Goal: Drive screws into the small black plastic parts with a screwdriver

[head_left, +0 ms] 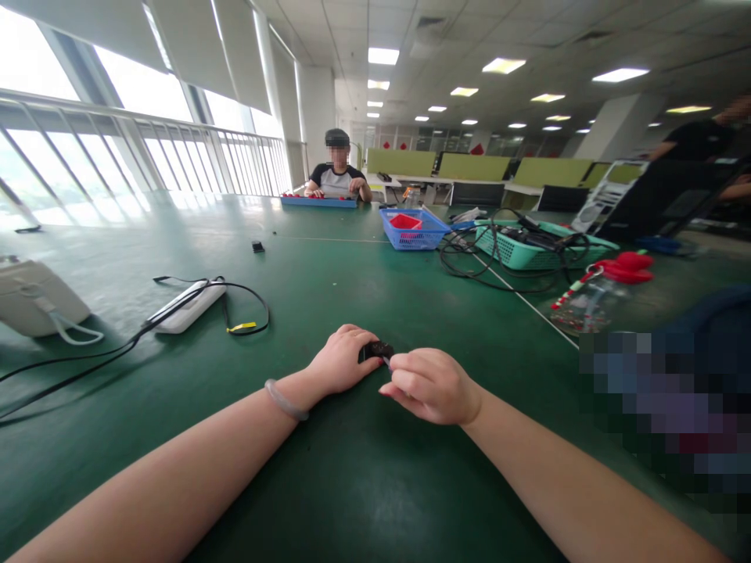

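Observation:
Both my hands rest on the green table [364, 485] in front of me, closed around one small black object [377, 349]. My left hand [340, 361], with a grey band on its wrist, grips the object from the left with curled fingers. From the right, my right hand [429, 385] pinches its near end, fingers folded in. Most of the object is hidden by my fingers, so I cannot make out what it is.
A white power strip [186, 306] with black cables lies to the left, a white device [35, 297] at the far left. A blue basket [414, 228], a teal basket [528, 246] with cables and a clear bottle [587, 301] sit to the right. A person sits at the far end.

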Motion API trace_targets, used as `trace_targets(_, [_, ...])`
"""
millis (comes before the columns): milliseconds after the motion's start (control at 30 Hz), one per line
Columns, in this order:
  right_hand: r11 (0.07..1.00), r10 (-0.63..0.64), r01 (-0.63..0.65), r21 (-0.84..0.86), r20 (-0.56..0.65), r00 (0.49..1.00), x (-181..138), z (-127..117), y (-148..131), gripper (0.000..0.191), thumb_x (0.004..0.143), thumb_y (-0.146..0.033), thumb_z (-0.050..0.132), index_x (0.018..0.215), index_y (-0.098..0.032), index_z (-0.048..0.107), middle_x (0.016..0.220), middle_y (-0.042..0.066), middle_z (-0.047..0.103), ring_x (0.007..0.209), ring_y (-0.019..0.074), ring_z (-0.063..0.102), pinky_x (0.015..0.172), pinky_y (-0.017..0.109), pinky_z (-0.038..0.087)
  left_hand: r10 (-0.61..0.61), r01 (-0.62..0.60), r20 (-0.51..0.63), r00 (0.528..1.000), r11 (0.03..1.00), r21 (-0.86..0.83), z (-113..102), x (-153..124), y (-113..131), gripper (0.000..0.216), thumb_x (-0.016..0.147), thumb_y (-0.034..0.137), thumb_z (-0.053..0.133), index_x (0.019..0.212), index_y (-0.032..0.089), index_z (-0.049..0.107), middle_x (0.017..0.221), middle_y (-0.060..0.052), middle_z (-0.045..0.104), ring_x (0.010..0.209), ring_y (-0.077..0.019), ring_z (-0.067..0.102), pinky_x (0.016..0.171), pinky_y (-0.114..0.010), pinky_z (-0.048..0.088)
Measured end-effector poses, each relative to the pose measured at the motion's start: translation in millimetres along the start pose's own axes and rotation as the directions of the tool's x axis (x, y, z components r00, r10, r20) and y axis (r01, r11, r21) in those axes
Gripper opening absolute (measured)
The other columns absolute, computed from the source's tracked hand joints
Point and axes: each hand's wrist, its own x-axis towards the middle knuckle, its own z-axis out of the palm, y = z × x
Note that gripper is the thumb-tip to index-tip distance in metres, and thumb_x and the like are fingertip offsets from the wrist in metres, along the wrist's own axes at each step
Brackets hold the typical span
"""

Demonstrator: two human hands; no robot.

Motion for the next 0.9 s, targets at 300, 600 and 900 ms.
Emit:
trace_targets(300, [0.999,-0.034,0.035,-0.009,0.116,0.993,8.3,1.0,-4.5,0.016,0.093,-0.025,0.054,0.08,-0.018,0.056,0.074,0.002,0.062,0.062,0.0112,0.055,0.058,0.025,0.044,-0.002,0.002,-0.001,1.0,1.0,-0.003,2.1,-0.3,-2.7,0.03,0.081,0.033,0.06,0.108,0.022,0.066,0.113,-0.005,0.069,0.112,-0.0265,0.054,0.099,-0.042,0.043])
trace_targets(600, [0.996,-0.063,0.07,-0.059,0.111,0.992,8.6,1.1,-6.1,0.015,0.092,-0.023,0.057,0.079,-0.016,0.059,0.072,0.002,0.061,0.061,0.0123,0.054,0.058,0.026,0.044,-0.003,0.003,-0.001,1.0,1.0,-0.007,0.8,0.1,-1.9,0.028,0.08,0.03,0.06,0.106,0.021,0.066,0.112,-0.005,0.069,0.111,-0.0267,0.054,0.099,-0.042,0.043])
trace_targets(900, [0.997,-0.04,0.044,-0.062,0.072,0.997,5.1,0.8,-3.3,0.015,0.092,-0.024,0.056,0.079,-0.017,0.056,0.073,0.003,0.062,0.063,0.0125,0.057,0.06,0.026,0.047,0.012,-0.012,-0.014,1.0,1.0,-0.01,0.6,0.0,-1.5,0.026,0.081,0.032,0.06,0.103,0.021,0.067,0.109,-0.005,0.07,0.111,-0.0268,0.055,0.098,-0.042,0.044])
